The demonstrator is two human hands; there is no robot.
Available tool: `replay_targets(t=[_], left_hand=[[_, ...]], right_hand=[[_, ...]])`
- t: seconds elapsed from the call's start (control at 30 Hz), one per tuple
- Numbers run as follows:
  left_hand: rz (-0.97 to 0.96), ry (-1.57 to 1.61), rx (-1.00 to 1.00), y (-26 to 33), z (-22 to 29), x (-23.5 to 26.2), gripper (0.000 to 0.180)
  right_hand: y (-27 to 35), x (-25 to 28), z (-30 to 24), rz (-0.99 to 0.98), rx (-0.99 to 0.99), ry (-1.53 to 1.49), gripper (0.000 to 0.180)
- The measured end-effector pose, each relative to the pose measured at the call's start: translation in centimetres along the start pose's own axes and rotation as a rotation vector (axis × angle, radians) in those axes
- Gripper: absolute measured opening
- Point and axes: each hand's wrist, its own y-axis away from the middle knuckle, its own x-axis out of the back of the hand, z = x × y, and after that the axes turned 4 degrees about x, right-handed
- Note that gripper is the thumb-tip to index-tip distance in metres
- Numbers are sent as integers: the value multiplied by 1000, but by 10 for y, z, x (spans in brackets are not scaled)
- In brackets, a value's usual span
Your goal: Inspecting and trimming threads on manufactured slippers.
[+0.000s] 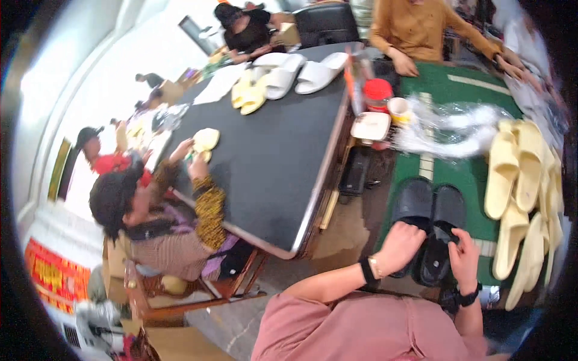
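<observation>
A pair of black slide sandals lies side by side on the green table mat (406,168) in front of me, toes pointing away. My left hand (400,248), with a dark band at the wrist, is closed at the strap of the left sandal (412,201); its fingertips are hidden. My right hand (463,256), with a dark watch below it, pinches the outer edge of the right sandal (435,265) near its strap. Right of them, several pale yellow slippers (503,171) lie stacked along the table's right side.
Clear plastic wrapping (457,129) lies beyond the sandals, beside a red-lidded jar (377,93) and a paper cup (399,111). To the left stands a dark table (265,156) with white slippers (322,73); a person (162,216) sits there holding a yellow slipper. Another person (415,30) stands across.
</observation>
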Motion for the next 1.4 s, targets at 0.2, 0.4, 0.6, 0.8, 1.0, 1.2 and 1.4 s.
replay_targets(t=[0.2, 0.4, 0.6, 0.8, 1.0, 1.2, 1.4], left_hand=[[88, 240, 26, -4, 22, -10, 7], [162, 228, -2, -6, 13, -10, 7], [108, 94, 11, -5, 3, -9, 7], [-63, 457, 199, -4, 23, -11, 23], [26, 589, 140, -2, 22, -4, 33], [-5, 749, 141, -3, 29, 1, 32], [-42, 882, 167, -4, 38, 0, 25]], right_hand=[[-8, -16, -4, -200, 110, 2, 20], [-11, -15, 15, -147, 168, -66, 7], [-13, -7, 22, -63, 65, -37, 15], [-11, -8, 19, -75, 11, -13, 26], [-11, -5, 13, -64, -9, -117, 24], [-19, -5, -6, -48, 37, -362, 20], [-24, -18, -26, -177, 2, -597, 22]])
